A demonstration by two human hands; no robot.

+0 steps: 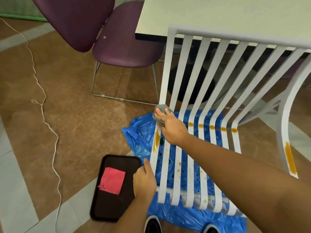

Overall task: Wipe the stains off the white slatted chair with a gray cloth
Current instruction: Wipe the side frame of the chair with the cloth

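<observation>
The white slatted chair (167, 73) was found across the centre and right of the frame, standing on a blue plastic sheet (139, 137) spread over the floor. Its back was set close to a pale bench (218, 14) at upper right. The gray cloth (160, 113) was observed bunched in the right hand (173, 130), whose fingers were curled around it, and pressed against the leftmost slat where back meets seat. The left hand (144, 180), at lower centre, was clamped on the outer edge of that same slat near the seat's front.

Amber stains (156, 140) were noted just below the cloth, in a row across the other slats at the bend, as small spots on the seat, and as a long streak on the right-hand leg.

A dark brown tray (107, 207) was recorded on the floor just beside the sheet, with a folded pink cloth (112, 180) lying in it. A purple chair (126, 47) was noted at upper left.
</observation>
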